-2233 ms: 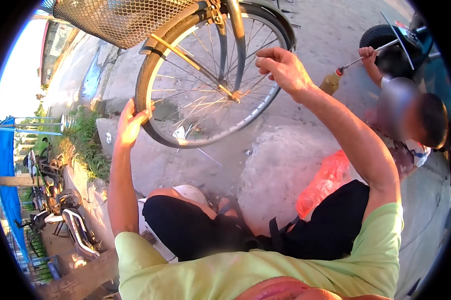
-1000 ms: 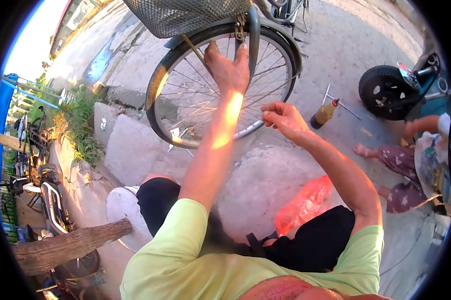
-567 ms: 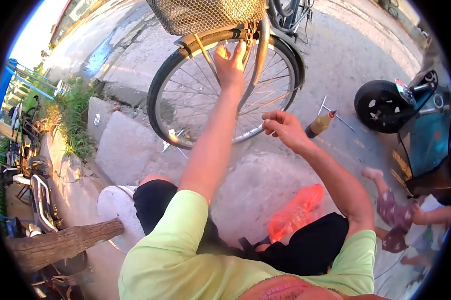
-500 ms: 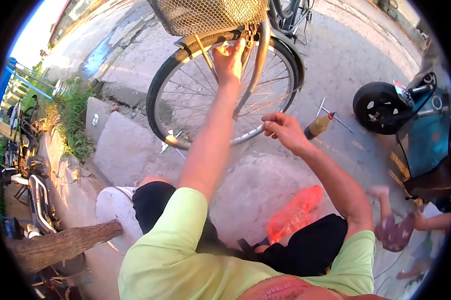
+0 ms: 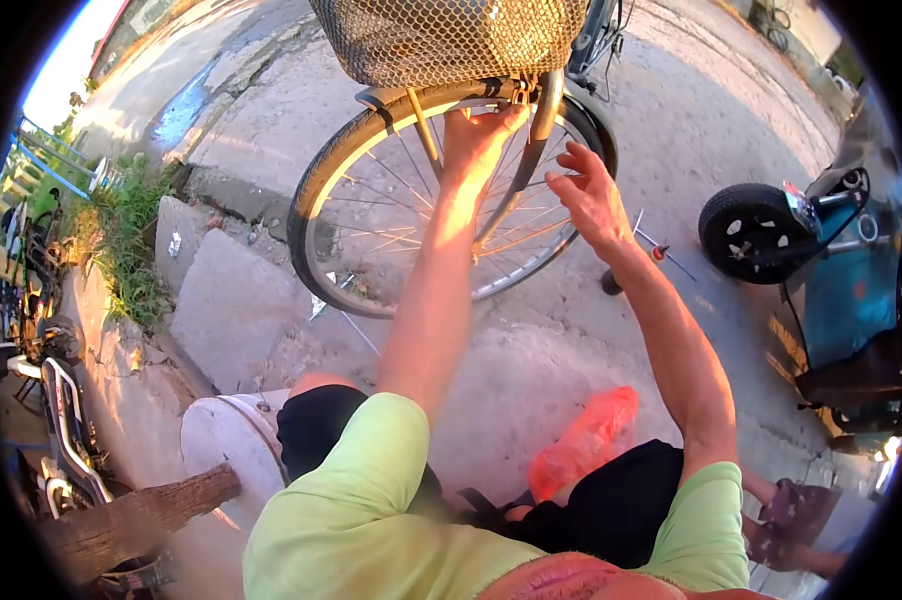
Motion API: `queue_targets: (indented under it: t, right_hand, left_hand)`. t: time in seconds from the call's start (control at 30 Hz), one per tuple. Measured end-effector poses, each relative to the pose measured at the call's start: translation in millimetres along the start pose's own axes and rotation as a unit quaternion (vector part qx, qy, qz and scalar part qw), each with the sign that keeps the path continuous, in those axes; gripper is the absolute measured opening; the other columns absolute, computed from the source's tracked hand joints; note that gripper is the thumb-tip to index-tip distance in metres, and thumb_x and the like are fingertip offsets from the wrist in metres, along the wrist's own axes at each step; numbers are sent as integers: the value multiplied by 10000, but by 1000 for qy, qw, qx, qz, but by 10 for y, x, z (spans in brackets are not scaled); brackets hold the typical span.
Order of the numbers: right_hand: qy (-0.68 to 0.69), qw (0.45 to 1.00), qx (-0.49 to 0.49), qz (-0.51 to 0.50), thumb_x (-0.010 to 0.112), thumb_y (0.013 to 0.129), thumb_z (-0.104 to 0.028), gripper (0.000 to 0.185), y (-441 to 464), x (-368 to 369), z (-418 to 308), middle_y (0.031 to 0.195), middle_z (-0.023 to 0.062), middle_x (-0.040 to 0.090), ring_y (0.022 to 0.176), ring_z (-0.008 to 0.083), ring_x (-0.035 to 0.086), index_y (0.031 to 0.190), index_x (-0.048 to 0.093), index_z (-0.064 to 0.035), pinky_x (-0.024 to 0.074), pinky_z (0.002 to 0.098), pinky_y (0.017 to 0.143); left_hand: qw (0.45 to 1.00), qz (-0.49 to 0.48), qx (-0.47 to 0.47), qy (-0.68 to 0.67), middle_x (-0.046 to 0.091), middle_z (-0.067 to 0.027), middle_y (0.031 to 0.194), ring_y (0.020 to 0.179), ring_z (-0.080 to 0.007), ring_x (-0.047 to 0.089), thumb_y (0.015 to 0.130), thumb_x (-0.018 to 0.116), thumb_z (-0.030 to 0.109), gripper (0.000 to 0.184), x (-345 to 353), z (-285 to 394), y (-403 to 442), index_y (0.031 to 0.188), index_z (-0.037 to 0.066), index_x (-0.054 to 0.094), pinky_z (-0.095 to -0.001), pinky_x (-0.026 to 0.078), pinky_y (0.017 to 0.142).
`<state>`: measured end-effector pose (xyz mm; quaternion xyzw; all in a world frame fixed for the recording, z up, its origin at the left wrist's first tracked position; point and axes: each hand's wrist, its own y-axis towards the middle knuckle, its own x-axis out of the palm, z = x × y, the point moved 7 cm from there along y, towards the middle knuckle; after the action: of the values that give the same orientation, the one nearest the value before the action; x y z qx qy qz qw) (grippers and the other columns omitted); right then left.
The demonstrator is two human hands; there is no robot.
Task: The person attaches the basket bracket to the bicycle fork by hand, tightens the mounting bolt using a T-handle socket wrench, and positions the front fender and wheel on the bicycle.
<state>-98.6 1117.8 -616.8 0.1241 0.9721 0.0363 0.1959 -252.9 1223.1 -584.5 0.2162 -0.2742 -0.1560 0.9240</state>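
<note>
A bicycle's front wheel (image 5: 309, 190) stands upright before me, its fork (image 5: 537, 135) coming down on the near side. My left hand (image 5: 474, 148) reaches in at the top of the wheel, gripping at the front brake (image 5: 519, 97) beneath the wire basket (image 5: 451, 40). Its thumb presses by the brake, while the other fingers are partly hidden. Right of the fork, my right hand (image 5: 593, 200) hovers with fingers bent and apart, holding nothing. Behind that forearm, a bottle (image 5: 611, 284) is mostly covered, with its red tip showing.
A thin metal cross-shaped tool (image 5: 679, 262) lies on the concrete. A red plastic bag (image 5: 583, 440) rests near my legs. On the right stands a blue vehicle with a black wheel (image 5: 746, 232); another person's arm (image 5: 786, 550) shows below it. A white bucket (image 5: 221, 440) is at left.
My right hand has risen toward the fork, its fingers spreading. My left hand stays at the brake. The basket and wheel sit slightly lower in view, and the bottle is now largely covered.
</note>
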Motion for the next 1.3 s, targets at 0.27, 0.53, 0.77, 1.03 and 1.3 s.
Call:
queue_targets:
  t: [0.27, 0.53, 0.77, 1.03, 1.3]
  right_hand:
    - [-79, 996, -24, 31, 673, 856, -215, 394, 418, 482, 68, 920, 156, 666, 895, 289, 669, 1126, 500, 13, 514, 381, 808]
    - [-93, 995, -13, 28, 645, 884, -172, 401, 340, 543, -116, 933, 150, 661, 899, 272, 662, 1180, 459, 24, 512, 390, 818]
    - [-78, 997, -9, 11, 645, 898, -164, 423, 375, 539, -60, 925, 126, 648, 881, 229, 647, 1216, 449, 34, 509, 371, 814]
    - [-43, 999, -28, -1, 639, 901, -168, 426, 366, 533, -55, 874, 113, 625, 827, 218, 630, 1218, 440, 35, 504, 365, 778]
    - [-41, 998, -44, -1, 625, 903, -160, 437, 360, 532, -62, 872, 128, 628, 827, 229, 642, 1238, 420, 32, 509, 372, 778]
  left_hand:
    - [995, -37, -67, -59, 671, -95, 1115, 986, -181, 666, 787, 808, 30, 522, -87, -157, 49, 1242, 5, 554, -307, 531, 882]
    - [997, -26, -68, -18, 684, -103, 1079, 951, -178, 682, 776, 812, 32, 520, -166, -229, 83, 1222, -25, 552, -306, 548, 839]
    - [996, 1, -43, -75, 681, -130, 1067, 888, -198, 700, 771, 796, -6, 503, -125, -125, 42, 1201, -41, 537, -305, 574, 777]
    - [999, -24, -26, 9, 672, -117, 1084, 924, -201, 701, 803, 766, 17, 506, -124, -100, 46, 1235, -43, 510, -296, 574, 795]
    - [999, 33, -42, 4, 687, -106, 1094, 935, -177, 690, 790, 804, 154, 465, -40, -15, 49, 1177, -12, 608, -276, 543, 804]
